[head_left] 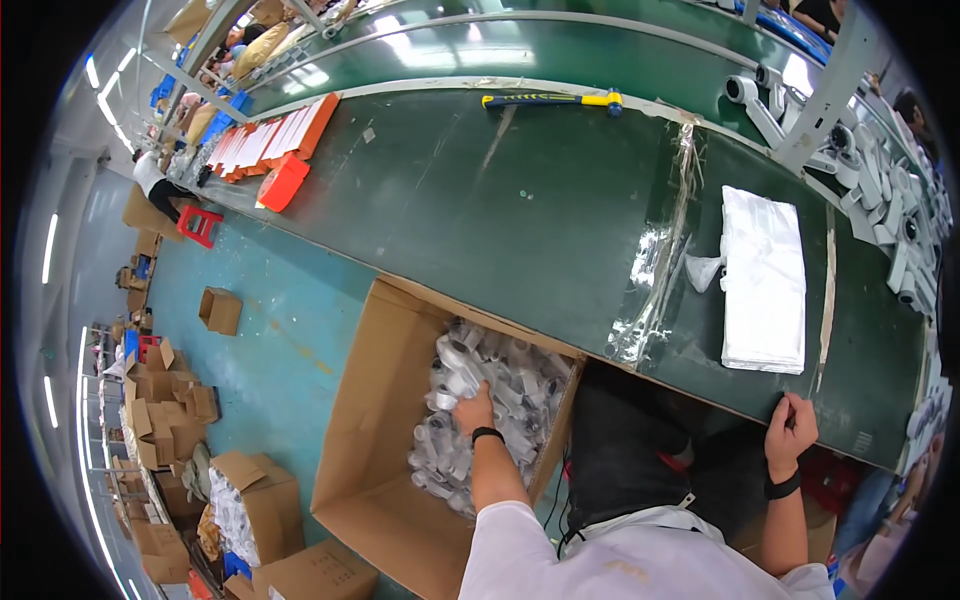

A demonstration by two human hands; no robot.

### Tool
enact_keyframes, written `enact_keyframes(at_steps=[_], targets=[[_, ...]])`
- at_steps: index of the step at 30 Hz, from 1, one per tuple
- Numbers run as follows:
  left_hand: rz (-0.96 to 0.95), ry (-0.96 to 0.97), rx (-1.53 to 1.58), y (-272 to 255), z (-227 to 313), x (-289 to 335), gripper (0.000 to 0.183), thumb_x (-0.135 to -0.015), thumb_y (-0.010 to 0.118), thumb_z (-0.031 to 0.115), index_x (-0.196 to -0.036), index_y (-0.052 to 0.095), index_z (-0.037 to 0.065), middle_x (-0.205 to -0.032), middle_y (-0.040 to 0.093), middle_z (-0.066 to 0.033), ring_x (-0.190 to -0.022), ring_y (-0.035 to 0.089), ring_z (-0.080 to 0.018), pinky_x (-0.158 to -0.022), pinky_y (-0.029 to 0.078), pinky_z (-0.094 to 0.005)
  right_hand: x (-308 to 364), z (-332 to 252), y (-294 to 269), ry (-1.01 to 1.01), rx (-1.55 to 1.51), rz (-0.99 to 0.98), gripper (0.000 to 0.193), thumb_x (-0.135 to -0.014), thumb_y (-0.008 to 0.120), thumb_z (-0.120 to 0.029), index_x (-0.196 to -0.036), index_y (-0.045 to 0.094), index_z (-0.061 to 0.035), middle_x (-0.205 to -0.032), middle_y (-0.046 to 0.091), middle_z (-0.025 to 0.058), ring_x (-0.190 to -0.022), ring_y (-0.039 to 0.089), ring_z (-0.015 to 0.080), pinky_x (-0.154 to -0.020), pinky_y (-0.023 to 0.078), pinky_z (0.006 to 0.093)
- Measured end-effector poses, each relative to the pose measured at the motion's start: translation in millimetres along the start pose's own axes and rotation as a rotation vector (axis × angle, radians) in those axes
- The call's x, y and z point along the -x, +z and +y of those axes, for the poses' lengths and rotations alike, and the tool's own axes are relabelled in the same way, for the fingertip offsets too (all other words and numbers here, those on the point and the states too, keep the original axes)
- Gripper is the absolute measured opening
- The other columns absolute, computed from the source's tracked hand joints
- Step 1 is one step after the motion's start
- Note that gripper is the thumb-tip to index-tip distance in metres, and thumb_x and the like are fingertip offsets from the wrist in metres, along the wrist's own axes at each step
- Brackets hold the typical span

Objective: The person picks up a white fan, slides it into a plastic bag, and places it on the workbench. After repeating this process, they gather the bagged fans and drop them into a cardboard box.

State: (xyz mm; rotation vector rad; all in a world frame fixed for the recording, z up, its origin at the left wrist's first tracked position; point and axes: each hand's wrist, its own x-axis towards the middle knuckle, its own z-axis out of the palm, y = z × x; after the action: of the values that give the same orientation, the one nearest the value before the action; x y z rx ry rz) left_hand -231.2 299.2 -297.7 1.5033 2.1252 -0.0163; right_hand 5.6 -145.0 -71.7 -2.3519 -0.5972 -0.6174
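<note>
My left hand (pixel 475 411) reaches down into a large open cardboard box (pixel 375 400) beside the table. Its fingers are closed around a white part in a clear plastic bag (pixel 457 374), on top of many similar bagged parts (pixel 515 385). My right hand (pixel 791 436) is at the table's near edge with its fingers curled together; whether anything small is in them is hidden. Just beyond it lies a flat stack of white plastic bags (pixel 763 285), with a crumpled clear bag (pixel 703 271) touching its left side.
The green table (pixel 450 190) carries a yellow-and-black hammer (pixel 552 101), an orange-red tape-like piece (pixel 284 183) and orange boxes with white sheets (pixel 270 140). Loose white parts (pixel 880 190) pile up at right. Cartons (pixel 165 400) and a red stool (pixel 199 226) stand on the floor.
</note>
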Motion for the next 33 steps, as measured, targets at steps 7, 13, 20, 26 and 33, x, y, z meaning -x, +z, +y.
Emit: enact_keyframes(at_steps=[7,13,20,26,33], targets=[[-0.244,0.247,0.086,32,-22,-62,0.074,-0.073,0.065,0.06,-0.115,0.066,0.0,-0.114,0.062,-0.0286,-0.112,0.059,-0.0384,-0.096,0.044,-0.0411,-2,-1,0,-0.048,0.036,0.015,0.004,-0.083,0.062,0.001,-0.087,0.062,0.0,-0.064,0.047,0.0076,-0.053,0.045,0.0193,-0.05,0.036,0.0311],[-0.142,0.45,0.075,-58,-5,-65,0.043,-0.08,0.07,0.038,-0.091,0.071,-0.004,-0.083,0.069,-0.01,-0.068,0.062,-0.0219,-0.063,0.049,-0.0328,-6,-9,-1,-0.067,0.028,0.019,0.008,-0.08,0.063,0.003,-0.086,0.062,-0.001,-0.064,0.047,0.008,-0.053,0.047,0.0226,-0.049,0.037,0.0329],[-0.03,0.926,0.82,-177,140,116,0.017,-0.092,0.062,0.012,-0.097,0.066,-0.004,-0.087,0.068,-0.0048,-0.076,0.061,-0.0098,-0.069,0.049,-0.0238,-8,-4,-9,-0.066,0.008,0.06,0.008,-0.077,0.065,0.001,-0.082,0.063,-0.0035,-0.064,0.052,0.0095,-0.055,0.052,0.0253,-0.051,0.041,0.0346],[-0.257,1.313,0.944,-134,206,278,0.013,-0.093,0.061,0.006,-0.102,0.063,-0.003,-0.09,0.066,-0.0048,-0.081,0.06,-0.0092,-0.074,0.049,-0.0218,-18,-10,-28,0.114,-0.359,-0.078,0.006,-0.075,0.069,-0.005,-0.08,0.067,-0.0053,-0.066,0.059,0.0083,-0.054,0.058,0.0201,-0.05,0.045,0.0306],[-0.487,1.125,0.869,-32,217,315,0.023,-0.092,0.063,0.013,-0.105,0.063,-0.006,-0.092,0.066,-0.0067,-0.081,0.06,-0.0126,-0.074,0.049,-0.0259,-58,36,-116,0.346,-0.652,-0.153,0.025,-0.082,0.069,-0.012,-0.104,0.065,-0.0014,-0.073,0.064,0.0047,-0.063,0.059,0.0101,-0.058,0.049,0.0264]])
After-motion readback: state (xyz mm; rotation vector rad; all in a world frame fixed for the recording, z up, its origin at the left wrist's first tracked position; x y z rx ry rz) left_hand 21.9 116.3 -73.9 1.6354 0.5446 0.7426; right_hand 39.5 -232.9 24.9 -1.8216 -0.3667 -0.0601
